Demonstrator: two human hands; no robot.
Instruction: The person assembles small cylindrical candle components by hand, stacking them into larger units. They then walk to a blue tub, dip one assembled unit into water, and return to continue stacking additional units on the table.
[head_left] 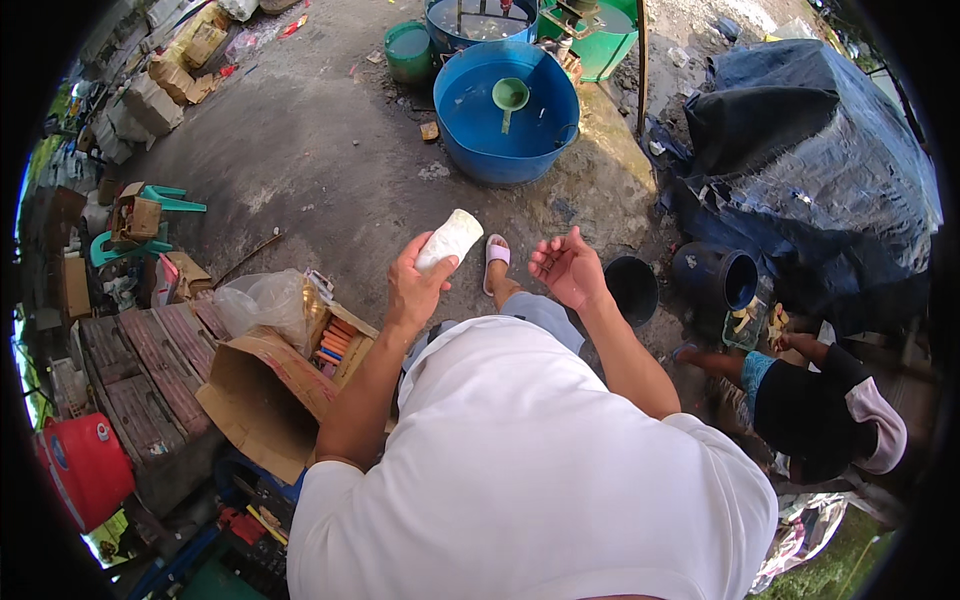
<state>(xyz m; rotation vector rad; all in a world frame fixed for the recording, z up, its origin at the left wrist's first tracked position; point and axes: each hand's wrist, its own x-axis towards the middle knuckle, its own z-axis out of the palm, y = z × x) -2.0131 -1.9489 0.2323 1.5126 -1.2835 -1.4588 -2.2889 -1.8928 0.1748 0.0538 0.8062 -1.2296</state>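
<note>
My left hand (412, 285) is wrapped round a white, stubby, roughly cylindrical piece (452, 238) with a mottled surface. What it is made of I cannot tell. It tilts up and to the right, its far end sticking out past my fingers. To the right, my right hand (568, 272) is raised with the palm turned inward, fingers loosely bent and apart, holding nothing. Below and between the hands shows a foot in a pink slipper (497, 255). A black bucket (632, 290) stands just right of my right forearm.
Ahead, a blue tub (475, 120) holds water and a green dipper (510, 95). At left are an opened cardboard box (255, 405), a crate of orange sticks (338, 340) and a red cooler (90, 470). Rightward, a person (815, 410) crouches near a dark tarp (800, 150).
</note>
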